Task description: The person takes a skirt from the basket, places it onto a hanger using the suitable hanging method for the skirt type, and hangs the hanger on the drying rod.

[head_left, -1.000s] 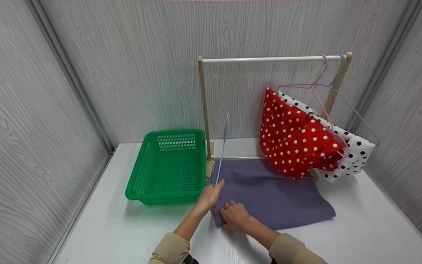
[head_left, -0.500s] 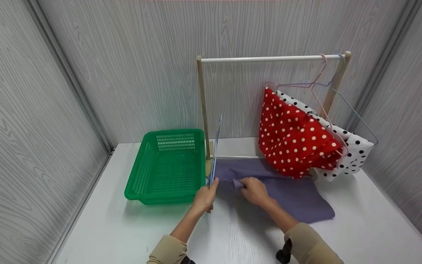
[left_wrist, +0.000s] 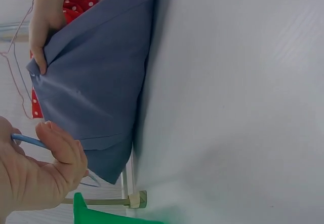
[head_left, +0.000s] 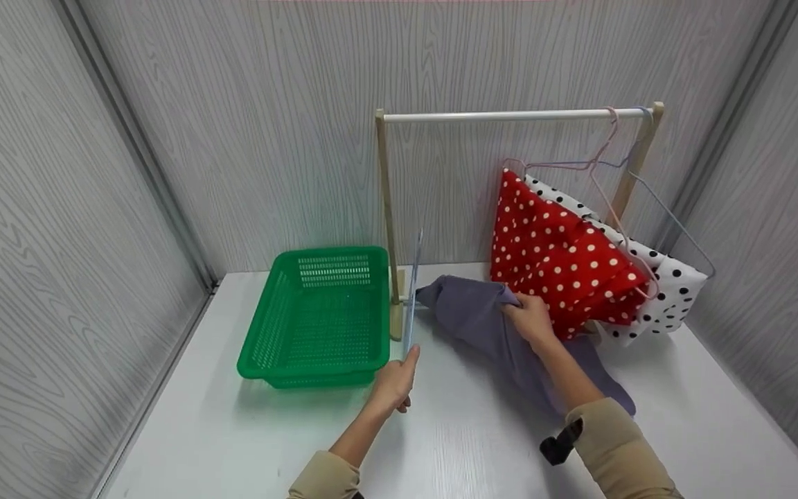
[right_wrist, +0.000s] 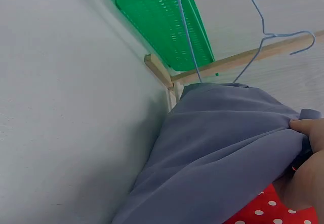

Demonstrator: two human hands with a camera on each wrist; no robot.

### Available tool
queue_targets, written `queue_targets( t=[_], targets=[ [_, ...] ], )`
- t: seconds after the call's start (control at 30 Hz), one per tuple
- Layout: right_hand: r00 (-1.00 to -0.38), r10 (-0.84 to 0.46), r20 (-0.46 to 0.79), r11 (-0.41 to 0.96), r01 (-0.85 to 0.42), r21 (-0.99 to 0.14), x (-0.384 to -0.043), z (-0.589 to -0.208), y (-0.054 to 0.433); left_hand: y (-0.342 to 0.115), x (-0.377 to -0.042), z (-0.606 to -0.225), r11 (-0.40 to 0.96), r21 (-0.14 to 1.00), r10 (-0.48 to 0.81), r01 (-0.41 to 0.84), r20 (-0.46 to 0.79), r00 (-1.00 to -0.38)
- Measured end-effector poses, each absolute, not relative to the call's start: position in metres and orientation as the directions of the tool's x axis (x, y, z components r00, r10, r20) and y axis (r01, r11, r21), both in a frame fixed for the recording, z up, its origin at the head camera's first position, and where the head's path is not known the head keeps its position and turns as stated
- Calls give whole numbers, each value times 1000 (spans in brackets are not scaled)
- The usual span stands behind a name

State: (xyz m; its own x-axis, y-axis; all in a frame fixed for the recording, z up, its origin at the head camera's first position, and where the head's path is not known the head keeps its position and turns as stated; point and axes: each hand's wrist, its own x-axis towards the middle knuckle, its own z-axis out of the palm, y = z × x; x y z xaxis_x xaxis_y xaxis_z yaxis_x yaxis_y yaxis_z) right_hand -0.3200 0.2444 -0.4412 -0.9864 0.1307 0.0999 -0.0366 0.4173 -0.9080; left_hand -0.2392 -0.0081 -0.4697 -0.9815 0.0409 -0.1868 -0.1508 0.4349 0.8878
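Note:
My left hand (head_left: 393,385) grips a light blue wire clothes hanger (head_left: 413,298), held edge-on and upright beside the green basket. In the right wrist view the hanger (right_wrist: 276,35) shows its hook, and its lower part passes behind the cloth. With thumb and fingers my right hand (head_left: 530,320) pinches an edge of a plain purple-grey cloth (head_left: 472,312), lifting it so that it hangs in a slope down to the table. The left wrist view shows the cloth (left_wrist: 96,77) spread out from the right hand's pinch (left_wrist: 45,36).
A green plastic basket (head_left: 260,326) stands at the left. Behind is a clothes rack (head_left: 496,117) with wooden posts. From its right end hang a red dotted cloth (head_left: 551,256) on a pink hanger (head_left: 610,201) and a white dotted cloth (head_left: 683,284) on a blue one.
My right hand has moved from the cloth's near left corner up and to the right, raising that edge off the table. The left hand has stayed nearly in place with the hanger, turning it slightly.

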Motion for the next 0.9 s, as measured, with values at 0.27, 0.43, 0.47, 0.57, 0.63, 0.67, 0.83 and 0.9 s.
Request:
queue_targets(
  t=[0.27, 0.43, 0.47, 0.57, 0.63, 0.67, 0.83, 0.9],
  targets=[
    [-940, 269, 211, 397, -92, -913, -306, -454, 237, 6, -233, -480, 464, 870, 43, -163, -206, -978],
    [-924, 179, 337, 432, -234, -871, -296, -472, 224, 13, -229, -489, 464, 869, 55, -174, -225, -973],
    [-924, 145, 354, 445, -259, -857, -294, -476, 220, 14, -228, -491, 462, 869, 59, -175, -227, -972],
    [-923, 46, 383, 484, -315, -816, -289, -491, 207, 16, -225, -496, 462, 870, 66, -172, -227, -972],
    [-923, -18, 384, 519, -337, -785, -288, -502, 198, 16, -223, -499, 474, 865, 74, -164, -225, -972],
    [-925, -56, 377, 530, -347, -773, -287, -507, 195, 17, -223, -500, 478, 864, 81, -160, -224, -971],
    [-941, -277, 195, 456, -307, -835, -287, -526, 186, 13, -219, -504, 481, 864, 106, -146, -223, -969],
    [-921, -379, 96, 378, -249, -892, -287, -529, 187, 11, -218, -504, 482, 865, 126, -137, -223, -967]
  ],
)
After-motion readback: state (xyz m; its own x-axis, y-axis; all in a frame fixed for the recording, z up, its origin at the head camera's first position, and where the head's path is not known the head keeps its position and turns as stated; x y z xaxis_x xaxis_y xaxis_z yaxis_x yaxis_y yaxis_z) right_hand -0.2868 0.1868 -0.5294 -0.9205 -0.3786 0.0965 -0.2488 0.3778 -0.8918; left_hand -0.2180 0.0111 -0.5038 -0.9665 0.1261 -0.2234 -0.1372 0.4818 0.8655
